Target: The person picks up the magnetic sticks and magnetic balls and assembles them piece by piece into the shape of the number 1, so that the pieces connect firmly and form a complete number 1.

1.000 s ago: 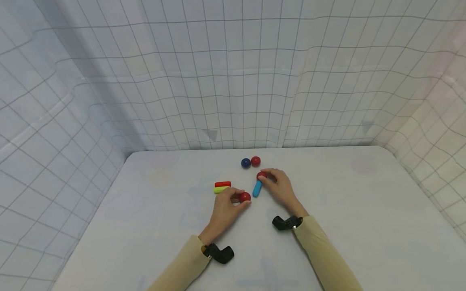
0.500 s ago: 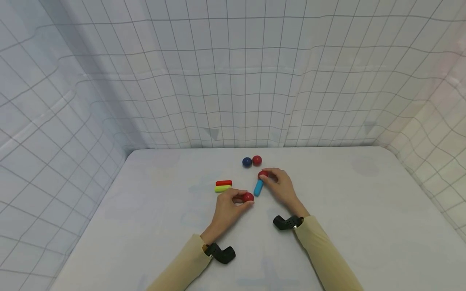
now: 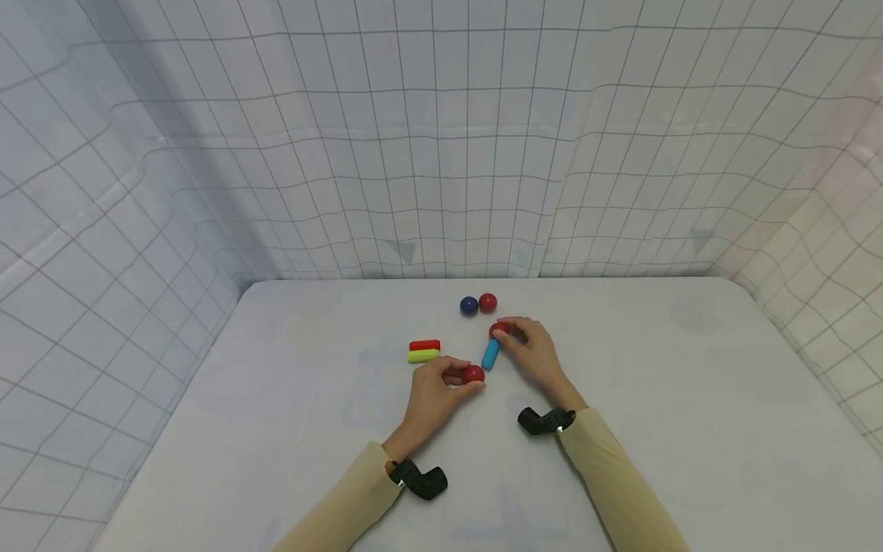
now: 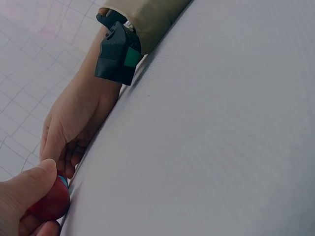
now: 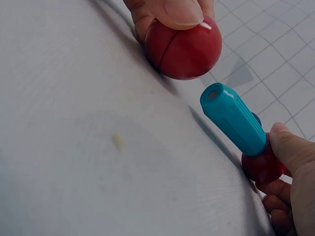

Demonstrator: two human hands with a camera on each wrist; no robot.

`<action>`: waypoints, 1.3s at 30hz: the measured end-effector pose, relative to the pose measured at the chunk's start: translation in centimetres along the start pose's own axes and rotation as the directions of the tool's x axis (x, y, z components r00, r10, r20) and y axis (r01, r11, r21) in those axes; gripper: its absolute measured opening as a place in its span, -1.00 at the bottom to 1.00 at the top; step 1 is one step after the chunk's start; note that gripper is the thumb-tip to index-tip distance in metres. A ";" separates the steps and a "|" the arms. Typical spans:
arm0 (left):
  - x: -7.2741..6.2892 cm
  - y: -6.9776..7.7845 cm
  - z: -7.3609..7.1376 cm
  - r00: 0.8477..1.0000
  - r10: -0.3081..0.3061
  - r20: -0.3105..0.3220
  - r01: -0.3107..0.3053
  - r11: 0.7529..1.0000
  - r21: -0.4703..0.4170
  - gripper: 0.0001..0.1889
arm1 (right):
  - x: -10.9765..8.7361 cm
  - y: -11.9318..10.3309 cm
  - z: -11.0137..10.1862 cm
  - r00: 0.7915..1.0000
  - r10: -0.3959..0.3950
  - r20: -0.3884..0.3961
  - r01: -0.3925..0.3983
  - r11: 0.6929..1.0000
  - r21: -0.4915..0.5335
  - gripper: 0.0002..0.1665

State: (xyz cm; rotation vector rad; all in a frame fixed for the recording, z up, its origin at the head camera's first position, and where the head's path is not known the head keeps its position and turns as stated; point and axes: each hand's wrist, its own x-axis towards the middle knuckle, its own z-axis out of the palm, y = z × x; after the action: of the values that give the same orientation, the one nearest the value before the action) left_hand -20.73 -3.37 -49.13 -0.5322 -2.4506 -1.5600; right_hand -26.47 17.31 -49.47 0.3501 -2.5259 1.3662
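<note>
My left hand pinches a red ball between thumb and fingers, low over the white table. To its right, my right hand grips a second red ball, mostly covered by its fingers. A blue rod extends from that second ball toward the left hand's ball. In the right wrist view the blue rod has its far end on the held ball; its near end, with a small round inset, faces the left hand's ball across a narrow gap.
Behind the hands, a dark blue ball and another red ball sit side by side. Left of the hands lie a red rod and a yellow-green rod. A grid-patterned curtain surrounds the table at the back and sides.
My left hand has brought its red ball slightly right, closer to the blue rod's near end. The right hand stays almost still with its ball and rod.
</note>
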 end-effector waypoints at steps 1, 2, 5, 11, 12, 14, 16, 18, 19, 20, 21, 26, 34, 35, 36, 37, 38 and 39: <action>0.0 0.0 0.0 1.000 -0.003 -0.001 0.003 1.000 0.000 -0.64 | 0.0 0.0 0.0 1.000 0.000 -0.001 0.000 1.000 0.000 -0.60; 0.0 0.0 0.0 1.000 -0.006 -0.004 0.006 1.000 0.001 -0.64 | 0.0 -0.1 0.0 1.000 0.003 0.000 -0.003 1.000 0.001 -0.61; 0.0 0.1 0.0 1.000 -0.015 -0.007 0.015 1.000 0.007 -0.65 | 0.0 -0.2 -0.1 1.000 0.010 0.002 -0.010 1.000 0.003 -0.60; 0.0 0.1 0.0 0.999 -0.034 -0.013 0.034 0.999 -0.004 -0.67 | 0.0 -0.3 -0.1 1.000 0.016 0.002 -0.016 1.000 0.007 -0.60; 0.0 0.1 0.1 0.999 -0.035 -0.016 0.035 0.999 -0.008 -0.67 | 0.0 -0.3 -0.1 1.000 0.016 0.002 -0.016 1.000 0.008 -0.60; 0.0 0.1 0.1 0.999 -0.027 -0.018 0.027 1.000 -0.014 -0.67 | 0.0 -0.3 -0.1 1.000 0.013 0.001 -0.013 1.000 0.009 -0.61; 0.0 0.1 0.2 1.000 -0.019 -0.019 0.019 1.000 -0.016 -0.67 | 0.0 -0.3 -0.1 1.000 0.012 0.001 -0.012 1.000 0.011 -0.62; 0.0 0.2 0.2 1.000 -0.013 -0.022 0.013 1.000 -0.014 -0.67 | 0.0 -0.3 -0.1 1.000 0.009 -0.001 -0.009 1.000 0.014 -0.62; 0.0 0.2 0.2 1.000 -0.013 -0.022 0.012 1.000 -0.012 -0.67 | 0.0 -0.3 -0.1 1.000 0.008 -0.002 -0.007 1.000 0.015 -0.61; 0.1 0.3 0.3 1.000 -0.014 -0.022 0.014 1.000 -0.013 -0.67 | 0.0 -0.2 -0.1 1.000 0.009 -0.003 -0.009 1.000 0.013 -0.61; 0.1 0.3 0.3 1.000 -0.016 -0.020 0.016 1.000 -0.015 -0.67 | 0.0 -0.2 -0.1 1.000 0.010 -0.004 -0.010 1.000 0.013 -0.61; 0.1 0.3 0.5 1.000 -0.024 -0.010 0.024 0.999 -0.032 -0.67 | 0.0 -0.1 0.0 1.000 0.011 -0.006 -0.011 1.000 0.008 -0.60; 0.1 0.2 0.7 0.999 -0.039 -0.004 0.039 0.999 -0.034 -0.68 | 0.0 0.0 0.0 1.000 -0.001 -0.006 0.001 1.000 0.006 -0.60; 0.1 0.2 0.7 0.999 -0.039 -0.005 0.038 0.999 -0.035 -0.67 | 0.0 0.0 0.0 1.000 -0.004 -0.005 0.004 1.000 0.007 -0.60; 0.1 0.2 0.7 0.999 -0.037 -0.005 0.037 0.999 -0.035 -0.67 | 0.0 0.0 0.0 1.000 -0.006 -0.005 0.006 1.000 0.007 -0.60; 0.1 0.2 0.7 0.999 -0.037 -0.006 0.036 0.999 -0.036 -0.67 | 0.0 0.0 0.0 1.000 -0.007 -0.005 0.007 1.000 0.009 -0.60; 0.1 0.2 0.7 0.999 -0.036 -0.007 0.035 0.999 -0.038 -0.67 | 0.0 0.0 0.0 1.000 -0.009 -0.006 0.009 1.000 0.010 -0.60; 0.1 0.2 0.7 0.999 -0.035 -0.007 0.035 0.999 -0.038 -0.67 | 0.0 0.1 0.0 1.000 -0.013 -0.006 0.013 1.000 0.009 -0.60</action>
State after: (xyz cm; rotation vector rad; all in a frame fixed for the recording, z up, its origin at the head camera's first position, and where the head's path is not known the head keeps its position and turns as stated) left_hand -20.74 -2.64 -49.19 -0.4914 -2.4416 -1.6223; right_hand -26.48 17.33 -49.52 0.3625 -2.5091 1.3720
